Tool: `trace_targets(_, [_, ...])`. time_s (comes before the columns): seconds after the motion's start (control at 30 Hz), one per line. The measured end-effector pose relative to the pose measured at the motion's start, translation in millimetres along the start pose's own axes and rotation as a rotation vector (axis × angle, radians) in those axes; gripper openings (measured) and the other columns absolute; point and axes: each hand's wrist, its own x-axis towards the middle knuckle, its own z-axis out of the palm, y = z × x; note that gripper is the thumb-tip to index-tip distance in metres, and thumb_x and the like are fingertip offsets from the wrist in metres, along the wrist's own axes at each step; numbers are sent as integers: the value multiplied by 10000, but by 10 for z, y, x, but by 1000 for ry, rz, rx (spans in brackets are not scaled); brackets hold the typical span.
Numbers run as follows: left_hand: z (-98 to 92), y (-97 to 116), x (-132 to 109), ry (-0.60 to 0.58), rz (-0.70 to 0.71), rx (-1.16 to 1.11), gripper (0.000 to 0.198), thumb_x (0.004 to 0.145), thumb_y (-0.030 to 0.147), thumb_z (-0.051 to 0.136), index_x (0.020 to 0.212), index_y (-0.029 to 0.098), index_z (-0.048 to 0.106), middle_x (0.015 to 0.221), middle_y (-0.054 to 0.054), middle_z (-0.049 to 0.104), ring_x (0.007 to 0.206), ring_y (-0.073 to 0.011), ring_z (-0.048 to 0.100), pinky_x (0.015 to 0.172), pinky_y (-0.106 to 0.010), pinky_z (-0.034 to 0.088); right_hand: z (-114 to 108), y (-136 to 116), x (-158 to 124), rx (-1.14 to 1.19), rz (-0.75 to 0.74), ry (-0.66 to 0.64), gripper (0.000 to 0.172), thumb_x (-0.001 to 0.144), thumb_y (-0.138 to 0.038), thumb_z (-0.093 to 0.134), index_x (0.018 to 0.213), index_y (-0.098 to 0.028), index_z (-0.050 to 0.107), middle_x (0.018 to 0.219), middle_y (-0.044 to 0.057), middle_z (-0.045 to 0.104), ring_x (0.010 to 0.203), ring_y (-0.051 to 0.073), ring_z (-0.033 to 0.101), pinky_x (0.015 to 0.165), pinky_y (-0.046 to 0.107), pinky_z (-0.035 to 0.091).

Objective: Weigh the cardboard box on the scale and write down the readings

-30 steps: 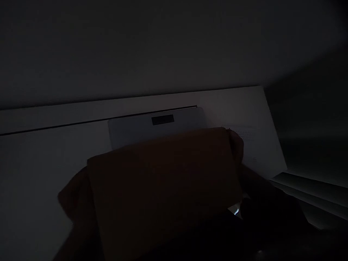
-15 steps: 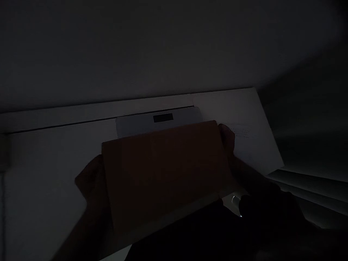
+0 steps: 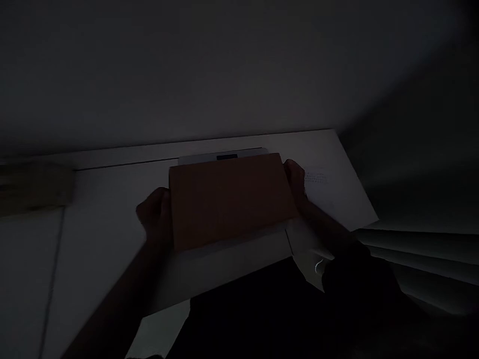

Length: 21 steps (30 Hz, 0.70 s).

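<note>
In dim light, a brown cardboard box (image 3: 232, 199) is held between my two hands above a white table. My left hand (image 3: 155, 212) is closed against the box's left side, and my right hand (image 3: 295, 175) grips the right side. Both sets of fingers are partly hidden by the box. Just beyond its far edge shows a strip of a flat light-grey device (image 3: 198, 159) with a small dark window, perhaps a scale. The box hides the rest of it. Whether the box rests on the device I cannot tell.
The white table (image 3: 101, 224) meets a plain wall (image 3: 209, 70) at the back. A blurred yellowish-brown object (image 3: 37, 187) lies at the left. Faint marks show on the tabletop right of my right hand. Pale folds (image 3: 419, 249), like a curtain, hang beyond the right edge.
The box looks smaller and farther off, and covers more of the grey device. My hands have moved with it. The view has shifted, bringing more of the yellowish-brown object in at left.
</note>
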Motion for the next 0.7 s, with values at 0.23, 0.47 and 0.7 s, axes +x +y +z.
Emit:
trace_targets(0.23, [-132,360,-11,148,284,-126,281,847,222,497,582,142,452,554,11,417,550,-87,393,503,-240,285,-72,-196,23,107,-16,-38,432,948,-485,370,640,-195,283,621,-12,273,568,113,245,535,265,217])
trace_targets(0.47, [-241,444,-374,180,271,-299,313,892,258,502,606,152,433,568,12,377,544,-92,342,507,-255,255,-219,-104,-271,10,-29,-82,434,937,-540,372,678,-192,383,673,7,399,627,128,384,576,261,305])
trace_targets(0.7, [-213,486,-714,157,229,-292,163,882,209,492,731,151,509,655,-1,491,603,-104,462,571,-244,364,-209,38,-575,93,-65,-125,556,853,-742,378,976,-225,543,994,66,602,915,187,570,674,285,451])
